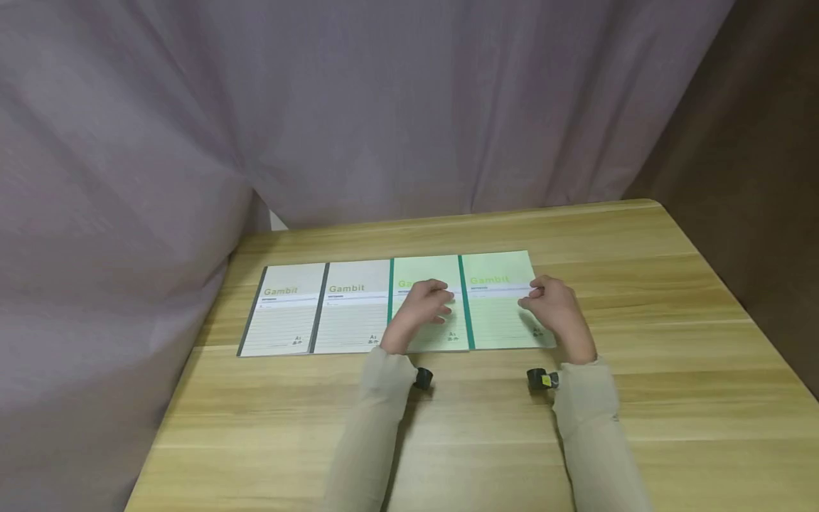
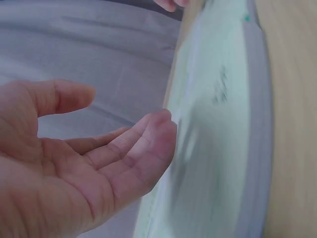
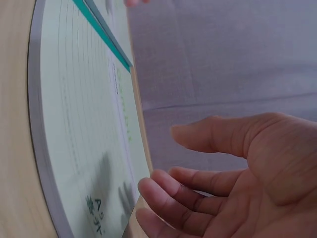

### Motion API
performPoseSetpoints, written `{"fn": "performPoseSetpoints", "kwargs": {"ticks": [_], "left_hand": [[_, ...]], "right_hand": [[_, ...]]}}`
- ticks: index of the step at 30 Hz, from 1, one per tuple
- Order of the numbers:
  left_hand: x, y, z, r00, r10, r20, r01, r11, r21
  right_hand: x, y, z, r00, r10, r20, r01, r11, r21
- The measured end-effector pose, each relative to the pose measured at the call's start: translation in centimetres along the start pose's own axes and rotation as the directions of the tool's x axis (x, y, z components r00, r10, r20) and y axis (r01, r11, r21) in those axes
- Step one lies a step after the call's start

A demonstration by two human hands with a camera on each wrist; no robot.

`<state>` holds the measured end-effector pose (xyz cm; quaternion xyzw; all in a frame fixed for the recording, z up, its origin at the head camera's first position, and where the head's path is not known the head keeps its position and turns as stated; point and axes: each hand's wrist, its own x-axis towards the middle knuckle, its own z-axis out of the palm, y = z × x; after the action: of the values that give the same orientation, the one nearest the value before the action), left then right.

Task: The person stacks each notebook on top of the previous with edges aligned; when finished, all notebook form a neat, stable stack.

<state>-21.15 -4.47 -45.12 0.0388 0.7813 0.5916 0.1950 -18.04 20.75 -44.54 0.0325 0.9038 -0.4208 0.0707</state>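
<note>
Two pale green notebooks with dark green spines lie flat side by side, the left one (image 1: pixel 441 270) against the right one (image 1: pixel 499 316). Over the left green notebook is my left hand (image 1: pixel 419 309), thumb and fingers apart with nothing between them; its fingertips come close to the cover in the left wrist view. My right hand (image 1: pixel 558 313) is at the right edge of the other green notebook, fingers loosely bent and empty. In the right wrist view its thumb stands apart from the fingers, and its shadow falls on the cover.
Two white notebooks with dark spines, the outer one (image 1: pixel 281 313) and the inner one (image 1: pixel 350 313), continue the row to the left. All lie on a wooden table (image 1: pixel 672 320). A grey-purple curtain (image 1: pixel 384 107) hangs behind and to the left.
</note>
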Motion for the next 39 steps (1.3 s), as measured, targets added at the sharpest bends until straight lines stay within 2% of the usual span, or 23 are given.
{"fn": "performPoseSetpoints", "kwargs": {"ticks": [4,11,18,28,33,39], "left_hand": [[0.1,0.4,0.8,1.000,0.019,0.019,-0.019,1.000,0.003],[0.1,0.0,1.7,0.999,0.009,0.031,-0.009,1.000,0.001],[-0.2,-0.1,2.4,0.995,-0.001,0.096,0.000,1.000,0.009],[0.5,-0.1,2.0,0.990,0.007,0.140,-0.008,1.000,0.013],[0.5,0.0,2.1,0.989,0.008,0.151,-0.014,0.999,0.036],[0.3,0.2,2.1,0.990,0.015,0.138,-0.024,0.998,0.062]], "right_hand": [[0.0,0.7,-0.2,1.000,0.013,0.003,-0.013,1.000,-0.001],[0.2,1.3,-0.3,1.000,0.015,-0.013,-0.015,0.999,-0.029],[0.2,1.8,0.0,0.998,0.052,-0.018,-0.053,0.998,-0.047],[0.6,2.1,-0.2,0.993,0.118,-0.030,-0.118,0.993,-0.004],[0.8,2.3,-0.1,0.987,0.157,-0.044,-0.158,0.987,-0.016],[0.9,2.5,-0.3,0.984,0.177,-0.003,-0.177,0.984,0.012]]}}
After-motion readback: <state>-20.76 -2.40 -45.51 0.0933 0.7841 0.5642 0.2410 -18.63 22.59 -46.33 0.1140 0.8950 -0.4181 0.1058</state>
